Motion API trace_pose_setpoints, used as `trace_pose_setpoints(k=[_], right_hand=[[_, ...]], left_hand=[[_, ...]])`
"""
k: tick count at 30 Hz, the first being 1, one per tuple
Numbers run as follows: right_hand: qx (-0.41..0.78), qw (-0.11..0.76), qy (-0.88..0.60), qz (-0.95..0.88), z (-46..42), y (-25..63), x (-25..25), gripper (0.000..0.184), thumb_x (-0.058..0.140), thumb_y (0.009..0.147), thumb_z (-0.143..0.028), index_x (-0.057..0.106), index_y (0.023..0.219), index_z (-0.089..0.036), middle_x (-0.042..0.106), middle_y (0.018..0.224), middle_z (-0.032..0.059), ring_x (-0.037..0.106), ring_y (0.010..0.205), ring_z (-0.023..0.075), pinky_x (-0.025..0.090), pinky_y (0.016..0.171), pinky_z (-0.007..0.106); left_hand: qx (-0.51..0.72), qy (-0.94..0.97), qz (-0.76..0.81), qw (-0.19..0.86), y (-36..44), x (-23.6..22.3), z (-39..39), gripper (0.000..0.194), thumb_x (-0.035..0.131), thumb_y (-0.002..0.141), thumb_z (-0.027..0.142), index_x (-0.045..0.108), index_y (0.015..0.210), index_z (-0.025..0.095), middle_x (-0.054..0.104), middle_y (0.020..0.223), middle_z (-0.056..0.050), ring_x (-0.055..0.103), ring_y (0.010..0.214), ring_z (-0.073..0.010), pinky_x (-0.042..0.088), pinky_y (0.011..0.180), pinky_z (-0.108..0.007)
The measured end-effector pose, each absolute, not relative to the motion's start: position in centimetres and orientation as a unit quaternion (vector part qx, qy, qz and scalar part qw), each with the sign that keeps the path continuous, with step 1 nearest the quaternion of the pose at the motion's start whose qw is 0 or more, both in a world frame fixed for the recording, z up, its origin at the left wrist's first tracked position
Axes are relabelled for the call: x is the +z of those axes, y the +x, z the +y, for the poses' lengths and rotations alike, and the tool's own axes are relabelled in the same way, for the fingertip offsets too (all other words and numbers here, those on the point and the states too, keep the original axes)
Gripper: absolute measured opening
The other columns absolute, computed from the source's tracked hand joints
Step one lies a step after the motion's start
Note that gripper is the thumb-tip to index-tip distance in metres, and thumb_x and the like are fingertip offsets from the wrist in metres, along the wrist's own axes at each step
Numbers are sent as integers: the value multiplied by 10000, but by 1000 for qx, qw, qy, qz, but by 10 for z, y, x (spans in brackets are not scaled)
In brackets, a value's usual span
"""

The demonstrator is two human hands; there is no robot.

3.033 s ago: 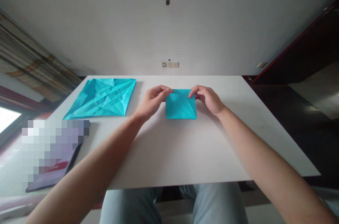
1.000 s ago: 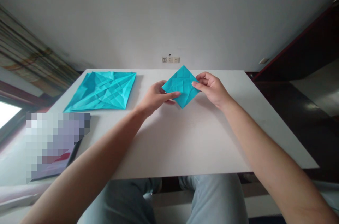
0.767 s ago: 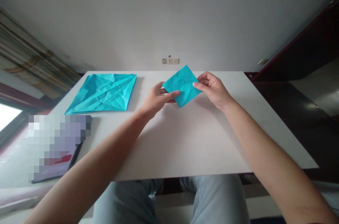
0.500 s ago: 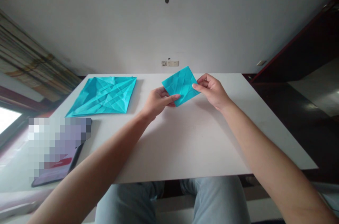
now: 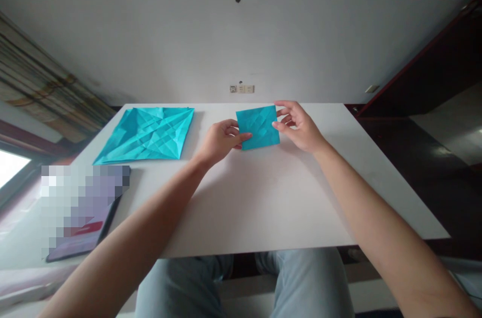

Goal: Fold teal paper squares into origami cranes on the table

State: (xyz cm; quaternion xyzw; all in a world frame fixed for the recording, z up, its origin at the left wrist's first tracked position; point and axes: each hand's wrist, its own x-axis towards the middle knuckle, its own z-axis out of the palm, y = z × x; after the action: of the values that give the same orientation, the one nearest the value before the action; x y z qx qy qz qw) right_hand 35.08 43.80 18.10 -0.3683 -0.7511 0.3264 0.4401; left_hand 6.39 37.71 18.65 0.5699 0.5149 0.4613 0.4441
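Half a second ago the folded turquoise paper square [image 5: 259, 125] stood askew, one corner toward the wall; now it has turned clockwise until its top edge lies nearly level, rising slightly rightward (its sides look about equal, so neither axis is longer). It is held over the white surface [image 5: 263, 207]. The left hand [image 5: 223, 141] pinches its lower left, thumb on top. The right hand [image 5: 298, 125] has its forefinger spread and thumb at the right edge; whether it grips, I cannot tell. The tablet's [image 5: 81, 237] pixelated screen is unreadable.
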Motion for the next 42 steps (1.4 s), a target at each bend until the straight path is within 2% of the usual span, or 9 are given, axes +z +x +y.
trace_pose_setpoints(k=[5,7,10,15,19,26,33,38,42], right_hand=[[346,411,-364,-761,437,349,178,460,897,977,-492,804,1399,-334,759,1183,37,721,942,233,616,898,421],[394,419,-356,-737,438,349,179,464,938,945,-531,817,1343,-326,764,1162,36,732,959,239,619,882,410],[442,441,-349,-699,439,350,183,503,993,889,-634,830,1248,-322,810,1173,44,748,1043,259,639,964,427],[475,451,-352,-669,444,353,183,632,1056,784,-730,824,1212,-327,850,1154,37,754,1062,254,638,970,407],[514,453,-338,-646,447,355,176,605,1074,796,-684,812,1224,-347,848,1142,9,748,1034,223,618,925,358],[508,454,-343,-646,447,352,175,577,1085,751,-629,793,1139,-318,822,1105,12,722,1008,225,597,881,355],[481,440,-343,-676,444,349,178,410,1031,720,-418,750,994,-299,799,1156,24,712,1137,265,570,1003,399],[428,400,-360,-726,443,357,183,330,1003,786,-463,748,897,-286,778,1339,57,698,1272,324,531,1141,497],[380,390,-363,-756,441,361,183,236,964,799,-423,785,857,-280,718,1391,110,683,1306,381,541,1177,580]], left_hand=[[442,588,504,453,67,183,376,680,1130,655,568,758,1083,193,798,903,-3,730,609,-133,600,578,-260],[453,589,487,459,66,183,376,673,1074,759,653,769,1133,184,808,904,-25,746,625,-139,632,591,-262],[468,581,453,488,64,184,377,759,936,881,839,779,1198,167,823,932,-67,792,684,-164,701,640,-293],[457,580,416,530,62,183,380,833,985,787,889,774,1155,173,826,965,-76,807,694,-172,719,636,-299],[452,581,410,538,63,183,380,745,989,831,831,767,1112,178,813,956,-69,805,704,-174,713,626,-297],[465,572,439,515,65,187,378,409,950,952,529,766,1008,168,762,865,-47,771,699,-156,688,624,-273],[469,576,468,479,67,187,379,321,913,963,467,781,984,176,727,801,-37,721,697,-150,624,591,-243],[471,585,480,454,61,188,383,271,855,960,440,800,974,175,739,816,-44,708,722,-163,605,614,-255],[471,611,530,352,47,188,389,225,798,966,402,830,961,180,799,858,-60,725,794,-194,586,720,-282]])
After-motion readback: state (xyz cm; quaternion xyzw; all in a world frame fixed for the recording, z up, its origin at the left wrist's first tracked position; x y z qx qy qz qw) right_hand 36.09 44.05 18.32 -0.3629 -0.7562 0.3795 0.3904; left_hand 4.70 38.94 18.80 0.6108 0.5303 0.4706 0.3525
